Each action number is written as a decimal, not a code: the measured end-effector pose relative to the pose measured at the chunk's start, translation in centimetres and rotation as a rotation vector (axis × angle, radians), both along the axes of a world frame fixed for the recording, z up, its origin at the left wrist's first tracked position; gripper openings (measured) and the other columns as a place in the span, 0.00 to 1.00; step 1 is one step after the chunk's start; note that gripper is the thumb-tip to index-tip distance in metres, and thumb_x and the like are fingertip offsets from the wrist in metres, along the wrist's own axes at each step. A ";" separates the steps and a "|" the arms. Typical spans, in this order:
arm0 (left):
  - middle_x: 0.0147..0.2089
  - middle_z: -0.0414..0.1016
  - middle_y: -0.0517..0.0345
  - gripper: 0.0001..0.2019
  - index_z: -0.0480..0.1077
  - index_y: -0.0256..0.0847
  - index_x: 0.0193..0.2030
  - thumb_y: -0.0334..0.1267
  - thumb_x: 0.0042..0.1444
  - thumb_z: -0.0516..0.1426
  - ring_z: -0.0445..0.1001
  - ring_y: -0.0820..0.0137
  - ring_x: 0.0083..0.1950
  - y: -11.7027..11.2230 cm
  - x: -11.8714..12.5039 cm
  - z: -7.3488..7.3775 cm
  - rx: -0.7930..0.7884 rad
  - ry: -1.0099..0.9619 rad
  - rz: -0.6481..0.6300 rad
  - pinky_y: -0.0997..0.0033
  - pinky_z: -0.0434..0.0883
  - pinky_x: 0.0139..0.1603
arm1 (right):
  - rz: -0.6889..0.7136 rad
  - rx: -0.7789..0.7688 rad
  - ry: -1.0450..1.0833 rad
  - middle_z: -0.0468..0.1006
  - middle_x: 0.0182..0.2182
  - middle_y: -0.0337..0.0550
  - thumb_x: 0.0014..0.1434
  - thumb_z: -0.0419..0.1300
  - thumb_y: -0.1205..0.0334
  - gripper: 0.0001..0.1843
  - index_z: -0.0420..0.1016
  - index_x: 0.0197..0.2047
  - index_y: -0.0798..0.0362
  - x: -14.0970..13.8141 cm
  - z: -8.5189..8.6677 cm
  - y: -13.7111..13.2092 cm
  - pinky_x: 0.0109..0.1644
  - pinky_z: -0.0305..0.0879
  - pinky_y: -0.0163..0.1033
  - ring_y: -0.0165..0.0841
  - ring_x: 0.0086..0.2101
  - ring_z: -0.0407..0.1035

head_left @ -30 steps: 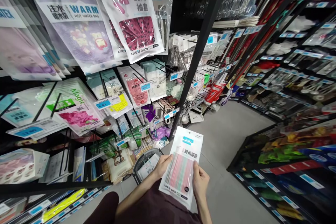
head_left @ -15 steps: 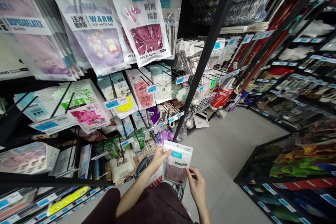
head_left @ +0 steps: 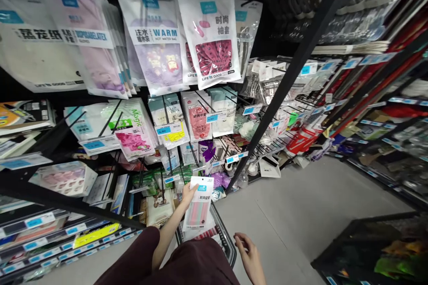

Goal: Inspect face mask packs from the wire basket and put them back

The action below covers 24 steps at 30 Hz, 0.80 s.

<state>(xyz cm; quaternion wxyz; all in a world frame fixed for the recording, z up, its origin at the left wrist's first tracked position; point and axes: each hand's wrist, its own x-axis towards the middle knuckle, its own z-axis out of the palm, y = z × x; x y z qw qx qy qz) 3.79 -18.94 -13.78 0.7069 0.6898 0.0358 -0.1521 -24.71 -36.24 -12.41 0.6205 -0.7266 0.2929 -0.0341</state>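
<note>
My left hand [head_left: 189,194] grips the upper left edge of a white plastic packet [head_left: 198,205] with a blue label. Pink and green striped contents show through its clear lower window. It hangs upright above a dark-rimmed shopping basket [head_left: 230,249], in which a red-and-white item [head_left: 209,233] is partly visible. My right hand [head_left: 246,249] is apart from the packet, to the right of the basket, with nothing in it. Its fingers are loosely bent and spread.
Ahead hang sleeve-cover packets [head_left: 214,49], hot water bag packets [head_left: 155,49] and glove packets [head_left: 133,131] on hooks with price tags. A black upright post [head_left: 284,80] stands right of them. Grey floor [head_left: 267,213] runs between the shelves, with a dark display bin [head_left: 368,245] at lower right.
My right hand has let go of the packet and moved aside. My left hand has brought the packet slightly left, over the basket. The view has turned left.
</note>
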 end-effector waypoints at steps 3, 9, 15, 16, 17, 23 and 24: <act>0.39 0.81 0.44 0.25 0.77 0.35 0.38 0.51 0.36 0.70 0.79 0.53 0.41 1.1 2.5 -0.7 0.055 -0.027 0.072 0.60 0.74 0.43 | 0.009 0.012 0.002 0.81 0.43 0.53 0.57 0.57 0.35 0.31 0.79 0.44 0.55 -0.4 -1.1 0.1 0.45 0.71 0.35 0.40 0.43 0.77; 0.41 0.81 0.45 0.20 0.77 0.38 0.38 0.49 0.40 0.68 0.77 0.53 0.45 1.3 5.1 -0.8 0.093 -0.095 0.138 0.58 0.71 0.50 | -0.031 0.046 0.010 0.82 0.40 0.53 0.51 0.59 0.31 0.33 0.80 0.41 0.54 -0.1 -1.4 0.1 0.41 0.73 0.39 0.44 0.39 0.78; 0.41 0.81 0.44 0.23 0.77 0.34 0.39 0.50 0.41 0.67 0.77 0.56 0.44 0.4 6.0 -0.4 0.048 -0.126 0.128 0.60 0.71 0.49 | -0.041 0.092 0.017 0.82 0.40 0.53 0.47 0.61 0.29 0.35 0.81 0.40 0.55 0.3 -0.7 0.0 0.39 0.74 0.39 0.45 0.40 0.77; 0.41 0.80 0.45 0.24 0.76 0.34 0.40 0.51 0.41 0.66 0.77 0.57 0.43 0.2 6.1 -0.3 0.037 -0.126 0.131 0.61 0.71 0.47 | -0.036 0.097 0.026 0.82 0.40 0.53 0.47 0.61 0.29 0.35 0.81 0.41 0.55 0.3 -0.7 0.0 0.39 0.74 0.39 0.45 0.41 0.77; 0.40 0.80 0.45 0.24 0.76 0.33 0.39 0.51 0.41 0.66 0.77 0.58 0.42 -0.1 6.2 -0.4 0.028 -0.125 0.135 0.62 0.71 0.46 | -0.030 0.103 0.037 0.82 0.41 0.53 0.48 0.61 0.29 0.36 0.80 0.41 0.55 0.2 -0.7 0.0 0.39 0.74 0.39 0.46 0.41 0.77; 0.39 0.80 0.44 0.25 0.75 0.33 0.38 0.52 0.40 0.67 0.76 0.59 0.39 -0.8 6.1 -0.5 -0.015 -0.113 0.173 0.63 0.71 0.41 | -0.045 0.128 0.066 0.82 0.39 0.53 0.45 0.62 0.28 0.38 0.81 0.41 0.55 0.1 -0.3 0.2 0.38 0.74 0.37 0.46 0.43 0.77; 0.38 0.80 0.44 0.25 0.75 0.33 0.38 0.53 0.40 0.67 0.76 0.59 0.38 -0.8 6.1 -0.5 -0.022 -0.110 0.177 0.63 0.71 0.41 | -0.051 0.130 0.071 0.82 0.39 0.54 0.44 0.62 0.28 0.38 0.81 0.41 0.55 0.1 -0.2 0.3 0.37 0.74 0.37 0.46 0.42 0.77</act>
